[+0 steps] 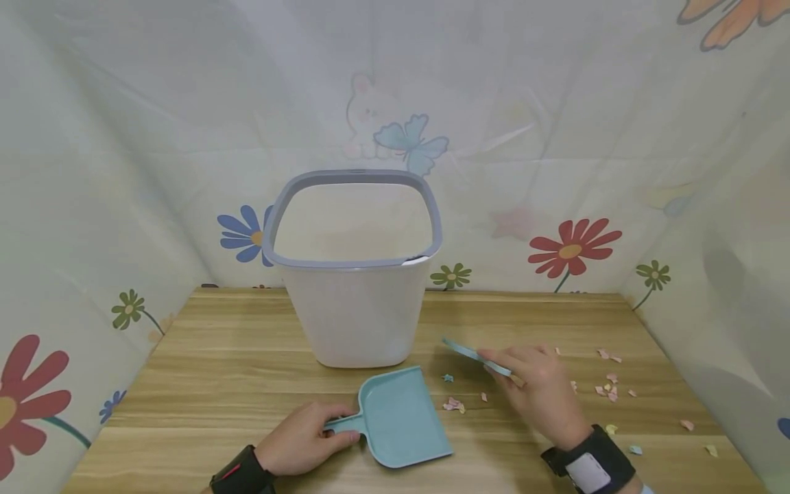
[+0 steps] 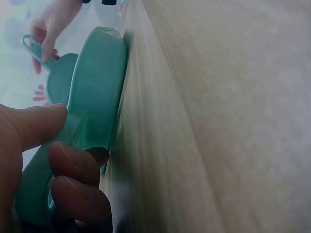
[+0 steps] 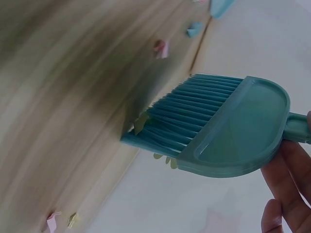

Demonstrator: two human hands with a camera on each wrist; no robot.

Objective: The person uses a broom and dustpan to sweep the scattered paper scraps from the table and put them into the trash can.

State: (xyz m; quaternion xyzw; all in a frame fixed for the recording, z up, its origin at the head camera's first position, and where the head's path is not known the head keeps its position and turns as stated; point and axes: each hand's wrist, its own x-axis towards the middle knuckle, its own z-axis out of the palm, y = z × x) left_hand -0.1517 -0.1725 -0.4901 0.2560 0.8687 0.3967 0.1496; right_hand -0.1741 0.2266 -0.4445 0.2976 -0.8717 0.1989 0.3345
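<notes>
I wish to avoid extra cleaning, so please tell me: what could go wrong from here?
A yellowish scrap appears caught in the bristles of the brush; it might cling there and drop elsewhere. The pale scrap near the right edge of the table could be knocked off by a wide stroke. If the left hand tilts the dustpan, the pink scraps beside its open side might slip underneath.

I saw the blue dustpan (image 1: 404, 418) tray-up, open edge facing right. Right of it, my feed showed the blue brush (image 3: 243, 131) tilted, bristles splayed, a yellowish scrap (image 3: 140, 123) at their tips. Pink, yellow and blue scraps (image 1: 453, 405) lay scattered right of the dustpan.
</notes>
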